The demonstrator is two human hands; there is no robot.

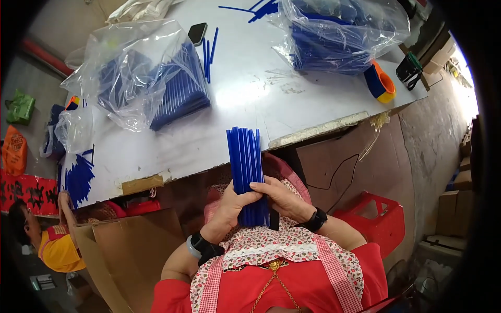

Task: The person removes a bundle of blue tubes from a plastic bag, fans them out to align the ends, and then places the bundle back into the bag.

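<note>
A bundle of long blue plastic sticks (245, 156) stands nearly upright in front of my body, its upper ends close to the table's near edge. My left hand (230, 204) is closed round its left side, thumb across the front. From the right, my right hand (283, 198) grips the same bundle, its thumb also lying on the front. Fingers behind the sticks are hidden. On the white table (235, 101), a clear plastic bag (133, 78) covers a stack of similar blue sticks (182, 91). Several loose blue sticks (210, 55) lie beside that stack.
A second bag of blue sticks (334, 41) lies at the far right, beside an orange-and-blue tape roll (380, 82). A black phone (198, 33) rests behind the left bag. Right of me stands a red stool (376, 221); an open cardboard box (135, 255) and another person (60, 248) are at left.
</note>
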